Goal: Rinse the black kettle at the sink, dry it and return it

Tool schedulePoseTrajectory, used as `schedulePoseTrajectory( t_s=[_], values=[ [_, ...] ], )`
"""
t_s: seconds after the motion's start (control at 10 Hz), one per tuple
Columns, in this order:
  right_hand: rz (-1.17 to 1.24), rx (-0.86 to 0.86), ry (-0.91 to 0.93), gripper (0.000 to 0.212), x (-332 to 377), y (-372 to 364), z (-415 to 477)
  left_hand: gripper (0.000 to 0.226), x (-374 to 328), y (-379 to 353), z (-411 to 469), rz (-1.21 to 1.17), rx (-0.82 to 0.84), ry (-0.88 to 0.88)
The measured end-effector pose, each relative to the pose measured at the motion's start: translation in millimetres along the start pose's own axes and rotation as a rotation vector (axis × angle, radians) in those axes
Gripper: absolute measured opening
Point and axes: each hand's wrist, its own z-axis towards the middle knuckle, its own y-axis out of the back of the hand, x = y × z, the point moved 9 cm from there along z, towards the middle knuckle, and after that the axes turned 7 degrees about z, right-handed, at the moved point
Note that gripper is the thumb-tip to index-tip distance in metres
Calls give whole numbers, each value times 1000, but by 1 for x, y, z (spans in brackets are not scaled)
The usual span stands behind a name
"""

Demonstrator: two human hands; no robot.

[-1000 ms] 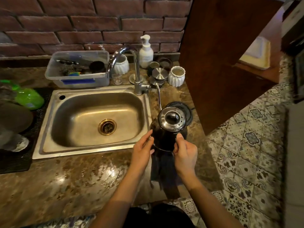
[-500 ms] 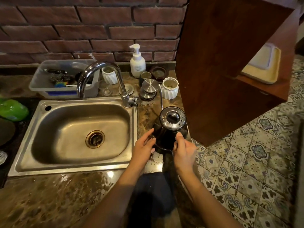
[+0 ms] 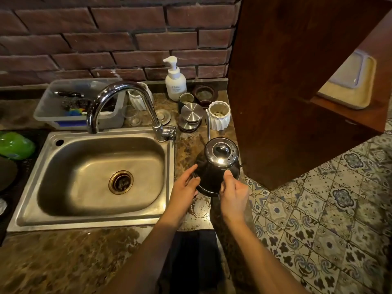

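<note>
The black kettle with a shiny steel lid stands upright on the stone counter, right of the sink, near the counter's right edge. Its thin spout points away from me. My left hand lies against the kettle's left lower side, index finger and thumb touching it. My right hand grips the kettle's near side, thumb up on the body; the handle is hidden under it. A dark cloth hangs over the counter's front edge below my arms.
The curved tap arches over the dry steel sink. Behind the kettle stand a white ribbed cup, steel lids and a soap pump bottle. A plastic tub sits at the back left. A wooden panel rises close on the right.
The kettle has moved away from me onto the round black base that showed behind it a second ago. Both hands stayed on it; my view has shifted right and down.
</note>
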Motion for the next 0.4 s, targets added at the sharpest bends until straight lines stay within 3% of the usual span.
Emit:
schedulePoseTrajectory(
  t_s=[0.2,0.3,0.4],
  values=[
    [-36,51,-39,61,-4,1,-3,47,-5,0,-8,79,-9,-15],
    [-165,46,-2,57,3,7,-9,46,-8,7,-16,136,-19,-26],
    [-247,-16,58,42,18,19,-15,45,-18,24,-22,177,-55,-103]
  ],
)
